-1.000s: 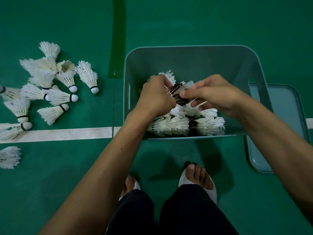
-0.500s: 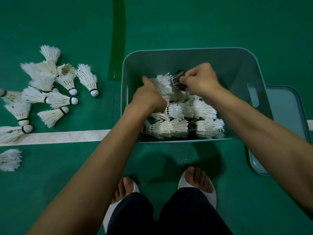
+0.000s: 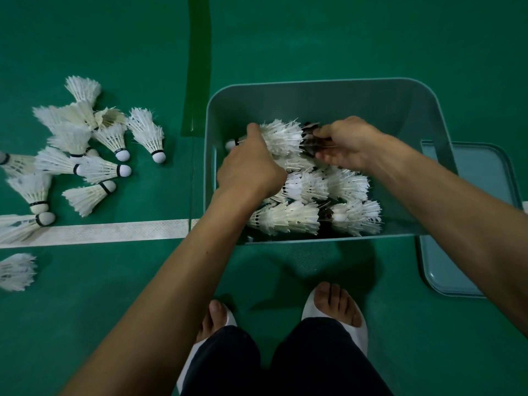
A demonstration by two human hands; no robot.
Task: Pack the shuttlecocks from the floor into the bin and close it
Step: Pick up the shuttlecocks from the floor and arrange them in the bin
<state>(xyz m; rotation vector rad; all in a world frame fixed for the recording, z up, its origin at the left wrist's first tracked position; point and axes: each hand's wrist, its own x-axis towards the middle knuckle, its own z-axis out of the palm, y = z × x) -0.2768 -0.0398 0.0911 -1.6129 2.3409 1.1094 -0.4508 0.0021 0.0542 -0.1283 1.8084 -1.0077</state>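
Hands close together inside bin; left hand grips white shuttlecock, right hand pinches dark shuttlecock; lay both flat, gently (feathers likely crush); pile awaits on floor.

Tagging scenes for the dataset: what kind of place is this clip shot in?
Most likely an indoor badminton court or sports hall. The green floor carries a white line like a court marking, and feather shuttlecocks lie scattered beside a bin.
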